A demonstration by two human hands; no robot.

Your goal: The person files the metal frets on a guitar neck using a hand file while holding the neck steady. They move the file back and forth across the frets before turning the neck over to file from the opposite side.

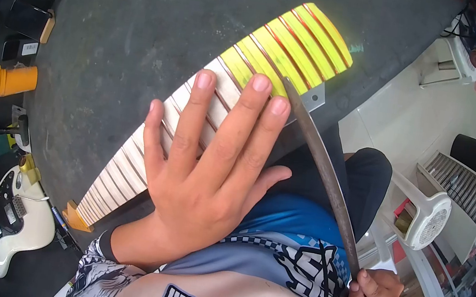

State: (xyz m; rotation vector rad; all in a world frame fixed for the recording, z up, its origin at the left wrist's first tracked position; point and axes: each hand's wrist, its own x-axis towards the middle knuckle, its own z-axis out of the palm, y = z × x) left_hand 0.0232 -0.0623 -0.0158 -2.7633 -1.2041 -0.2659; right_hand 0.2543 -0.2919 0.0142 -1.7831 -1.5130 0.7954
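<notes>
A guitar neck lies diagonally on the dark table, its fretboard facing up. Masking tape between the frets is white along most of it and yellow at the wide upper-right end. My left hand rests palm down across the middle of the fretboard, fingers spread. Down at the lower right, my right hand is closed around the near end of a long, dark metal file. The file's far tip touches or overlaps the neck's edge beside the yellow tape.
An orange cup, black boxes and a white guitar body line the left side. A wooden block is under the neck's narrow end. White stools stand on the floor at right, near a slatted rack.
</notes>
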